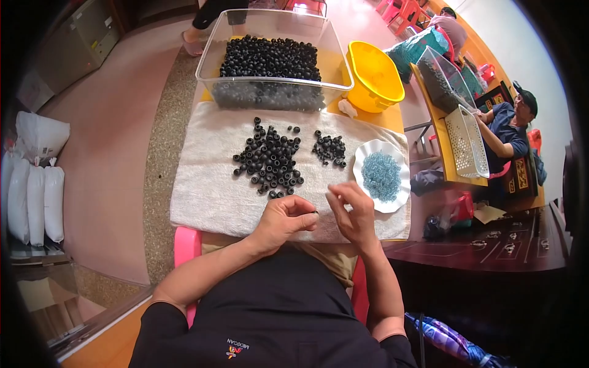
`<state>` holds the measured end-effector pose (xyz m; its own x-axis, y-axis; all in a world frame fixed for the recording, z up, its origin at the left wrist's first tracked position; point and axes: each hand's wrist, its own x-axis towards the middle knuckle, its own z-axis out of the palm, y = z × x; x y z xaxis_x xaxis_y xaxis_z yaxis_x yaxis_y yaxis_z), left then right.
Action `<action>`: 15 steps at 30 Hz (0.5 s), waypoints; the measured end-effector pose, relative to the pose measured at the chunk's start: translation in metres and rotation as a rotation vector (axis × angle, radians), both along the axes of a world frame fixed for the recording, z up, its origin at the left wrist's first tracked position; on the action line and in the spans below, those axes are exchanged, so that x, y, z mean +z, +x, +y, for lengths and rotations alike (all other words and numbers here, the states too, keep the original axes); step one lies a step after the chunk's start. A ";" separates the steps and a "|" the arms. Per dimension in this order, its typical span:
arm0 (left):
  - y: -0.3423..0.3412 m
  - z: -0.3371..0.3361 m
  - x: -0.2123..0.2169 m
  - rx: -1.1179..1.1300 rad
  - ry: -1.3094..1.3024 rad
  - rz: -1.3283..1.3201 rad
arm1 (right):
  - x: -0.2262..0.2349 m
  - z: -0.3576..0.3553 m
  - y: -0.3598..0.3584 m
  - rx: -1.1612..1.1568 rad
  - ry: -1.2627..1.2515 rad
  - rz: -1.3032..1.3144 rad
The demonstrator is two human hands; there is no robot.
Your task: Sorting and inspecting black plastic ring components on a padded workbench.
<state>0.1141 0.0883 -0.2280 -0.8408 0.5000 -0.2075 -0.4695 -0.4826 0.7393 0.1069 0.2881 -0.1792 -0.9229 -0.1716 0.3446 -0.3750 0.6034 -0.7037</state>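
Note:
My left hand (pixel 287 222) is closed in a pinch near the front of a white towel (pixel 205 178); a small black bead (pixel 316 212) peeks out at its fingertips. Just to its right, my right hand (pixel 354 211) is raised with bent fingers, thumb and forefinger close together; what they grip, if anything, is too fine to see. Beyond my left hand lies a loose heap of large round black beads (pixel 270 156) with holes. A smaller pile of little black beads (pixel 329 149) sits right of it. Clear bluish beads (pixel 381 176) fill a white scalloped dish (pixel 400 195) beside my right hand.
A clear plastic bin (pixel 211 61) full of black beads stands at the back, with a yellow basin (pixel 375 80) beside it. To the right, a person (pixel 512 132) sits at another table with a white perforated basket (pixel 464 144). White sacks (pixel 37 202) stand at far left.

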 end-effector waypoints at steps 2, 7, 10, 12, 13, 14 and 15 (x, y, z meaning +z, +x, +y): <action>-0.001 0.000 0.000 0.014 -0.010 -0.003 | -0.003 -0.002 -0.019 -0.108 0.148 0.045; -0.001 -0.001 0.000 0.016 -0.017 -0.002 | -0.013 -0.012 -0.049 -0.222 0.415 0.009; -0.002 -0.002 0.000 0.007 -0.023 0.000 | -0.011 -0.021 -0.054 -0.285 0.500 -0.082; -0.002 -0.001 0.001 0.010 -0.017 -0.006 | -0.015 -0.021 -0.057 -0.292 0.512 -0.092; -0.002 -0.001 0.001 0.011 -0.013 -0.009 | -0.015 -0.021 -0.057 -0.291 0.515 -0.093; -0.001 -0.001 0.001 0.011 -0.010 -0.011 | -0.014 -0.021 -0.056 -0.286 0.535 -0.089; -0.002 -0.002 0.001 0.012 -0.008 -0.013 | -0.013 -0.023 -0.056 -0.279 0.555 -0.082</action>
<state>0.1126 0.0864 -0.2268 -0.8439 0.4881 -0.2227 -0.4736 -0.4826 0.7367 0.0509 0.2655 -0.1927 -0.9784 -0.0534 0.1996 -0.1086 0.9548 -0.2767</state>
